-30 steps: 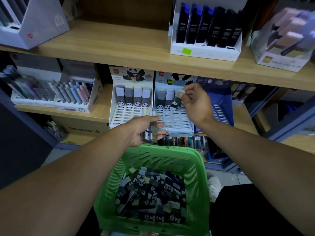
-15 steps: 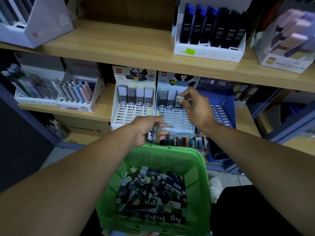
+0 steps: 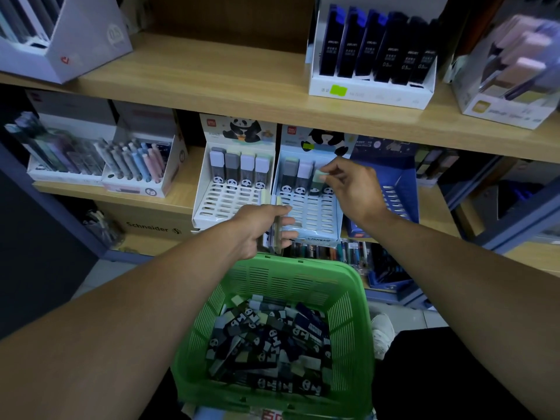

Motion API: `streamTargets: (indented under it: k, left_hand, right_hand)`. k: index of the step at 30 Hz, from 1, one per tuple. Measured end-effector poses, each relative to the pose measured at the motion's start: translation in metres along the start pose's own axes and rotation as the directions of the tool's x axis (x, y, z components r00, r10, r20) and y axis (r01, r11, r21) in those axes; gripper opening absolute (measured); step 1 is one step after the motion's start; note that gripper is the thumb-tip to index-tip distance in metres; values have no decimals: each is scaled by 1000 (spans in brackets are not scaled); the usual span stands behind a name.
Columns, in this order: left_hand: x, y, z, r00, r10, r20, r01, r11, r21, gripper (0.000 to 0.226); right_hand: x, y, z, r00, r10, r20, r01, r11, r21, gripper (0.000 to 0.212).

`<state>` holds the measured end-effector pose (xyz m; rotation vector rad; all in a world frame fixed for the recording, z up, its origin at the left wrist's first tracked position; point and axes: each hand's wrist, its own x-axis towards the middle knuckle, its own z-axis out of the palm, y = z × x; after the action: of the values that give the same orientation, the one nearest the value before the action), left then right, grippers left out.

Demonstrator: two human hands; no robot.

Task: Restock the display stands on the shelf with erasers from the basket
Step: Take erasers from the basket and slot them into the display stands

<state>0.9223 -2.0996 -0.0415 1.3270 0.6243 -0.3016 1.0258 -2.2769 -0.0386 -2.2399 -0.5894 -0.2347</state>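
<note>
A green eraser (image 3: pixel 318 177) is being seated in the third slot of the right stand (image 3: pixel 306 207), top row.
It is pinched at its upper end by the fingers (image 3: pixel 328 171) of the right hand (image 3: pixel 351 189); if pushed in crooked, it could be jammed against the lilac eraser (image 3: pixel 304 171) beside it or slid down the slotted ramp. A few spare erasers (image 3: pixel 276 228) are gripped upright in the curled left hand (image 3: pixel 260 228), just above the basket (image 3: pixel 348 298) rim, and may be dropped past it, a loose hold being the likely cause. The left stand (image 3: pixel 233 189) carries four erasers in its top row.
</note>
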Motion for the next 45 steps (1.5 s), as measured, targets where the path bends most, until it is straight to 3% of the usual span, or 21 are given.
streamTargets:
  k: [6, 16, 24, 25, 27, 29, 31, 36, 41, 45]
  left_hand:
    - [3, -1, -3, 1000, -5, 3, 5, 999, -31, 29]
    - [2, -2, 3, 999, -34, 30, 35, 998, -46, 13]
    - [-3, 8, -4, 994, -47, 96, 60, 990, -130, 23]
    - [-4, 8, -3, 994, -35, 101, 49, 988, -144, 24]
    - [-5, 9, -3, 994, -7, 106, 25, 986, -165, 27]
    - [-6, 10, -4, 992, 16, 122, 6, 985, -174, 29]
    - [-8, 11, -5, 988, 26, 154, 0, 985, -171, 30]
    - [-16, 10, -1, 971, 15, 237, 17, 991, -133, 30]
    - [-17, 8, 2, 972, -9, 234, 24, 998, -63, 33]
    - [-17, 7, 2, 983, 4, 181, -11, 999, 38, 73]
  right_hand:
    - [8, 2, 5, 997, 71, -42, -72, 997, -35, 17]
    - [21, 7, 12, 987, 159, -32, -161, 985, -58, 17]
    - [10, -9, 3, 993, 98, -65, -102, 993, -67, 22]
    - [6, -14, 3, 993, 115, -24, -116, 993, -10, 19]
    - [-4, -27, 5, 959, 202, 200, -235, 958, 161, 18]
    - [-14, -37, 9, 845, 266, 463, -412, 877, 247, 21]
    - [-20, -39, 12, 774, 264, 576, -475, 843, 252, 21]
    - [-23, -35, 8, 713, 306, 631, -600, 732, 323, 37]
    - [-21, -35, -2, 650, 345, 677, -712, 589, 383, 32]
    - [-20, -42, -1, 652, 395, 648, -735, 538, 412, 32]
